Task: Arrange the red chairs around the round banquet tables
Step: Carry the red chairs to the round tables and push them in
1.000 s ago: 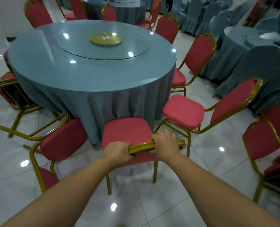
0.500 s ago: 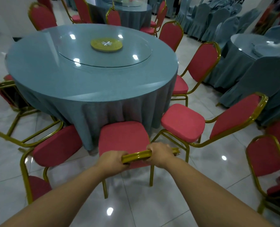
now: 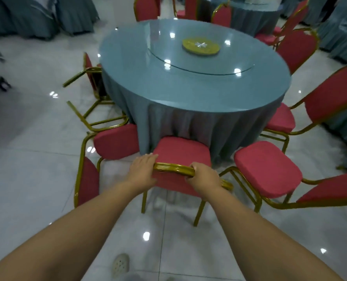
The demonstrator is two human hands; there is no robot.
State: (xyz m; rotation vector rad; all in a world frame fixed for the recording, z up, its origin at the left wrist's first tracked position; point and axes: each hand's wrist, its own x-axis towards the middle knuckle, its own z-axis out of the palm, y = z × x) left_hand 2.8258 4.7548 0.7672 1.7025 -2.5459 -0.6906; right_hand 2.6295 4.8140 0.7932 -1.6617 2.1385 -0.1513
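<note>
A red chair [image 3: 180,152] with a gold frame stands directly before me, its seat front at the skirt of the round blue banquet table [image 3: 189,94]. My left hand [image 3: 143,169] lies on the left end of the chair's gold top rail, fingers reaching forward over it. My right hand [image 3: 204,177] grips the rail's right end. Another red chair [image 3: 267,169] stands to the right, angled toward the table. A tipped red chair [image 3: 113,141] lies to the left against the table skirt.
More red chairs [image 3: 331,98] ring the table's right and far sides. A second overturned chair frame [image 3: 95,110] lies on the floor at the left. A glass turntable with a gold disc [image 3: 200,46] tops the table. Grey-covered chairs and other tables stand behind. A shoe [image 3: 120,264] shows below.
My view swung left and the table now sits right of centre. The chair stays at the table skirt. My left hand's fingers have loosened over the rail; the right still grips.
</note>
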